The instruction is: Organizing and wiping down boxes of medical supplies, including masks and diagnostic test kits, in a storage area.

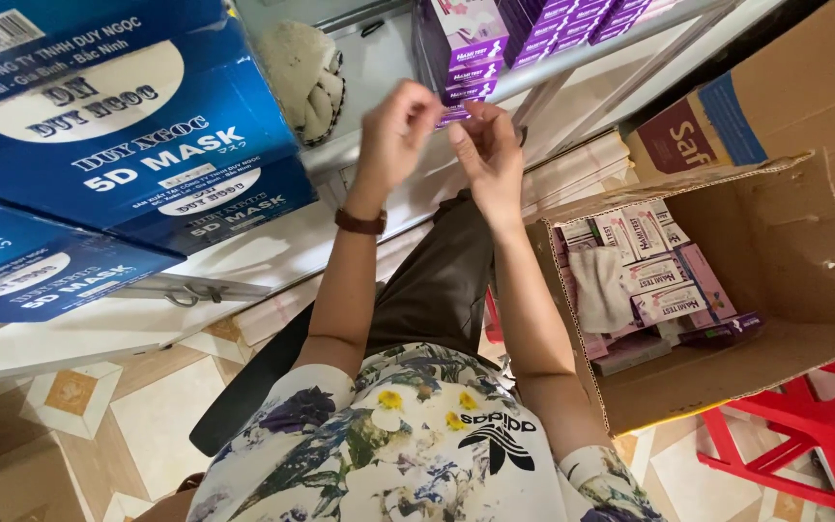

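Our left hand point(396, 130) and right hand point(487, 155) meet at twelve o'clock, fingers pinched narrow around a small purple box point(453, 114) between them. Just beyond, purple boxes point(543, 29) line the shelf point(620, 43). At three o'clock an open cardboard carton point(775, 280) rests on a red stool point(814, 435), holding pink-and-white boxes point(654, 275).

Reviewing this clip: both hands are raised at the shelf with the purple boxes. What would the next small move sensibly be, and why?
Probably lowering the small purple box toward the open cardboard carton. The left hand and right hand pinch it together near the shelf stack, and the carton already holds similar boxes.
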